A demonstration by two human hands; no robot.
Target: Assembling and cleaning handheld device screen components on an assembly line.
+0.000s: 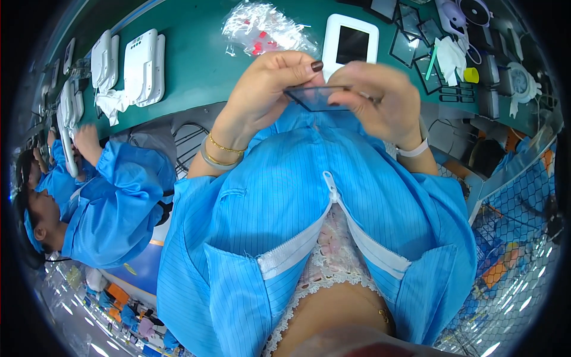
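Between my two hands is a thin, dark-edged see-through panel (318, 100), held up in front of my chest. My left hand (270, 86) pinches its left end between thumb and fingers. At the other end my right hand (380, 98), a little blurred, has its thumb against the panel and its fingers curled over. Just beyond my hands a white device with a dark square screen (353, 45) lies on the green table. Beside it, to the left, is a clear plastic bag (262, 30) with small white and red pieces.
White device housings (143, 68) stand at the left of the green table (196, 65). To the right are several dark-framed panels (407, 44), a white cloth (450, 59), a yellow roll (471, 75) and a tape reel (519, 82). A co-worker in blue (113, 208) sits at my left.
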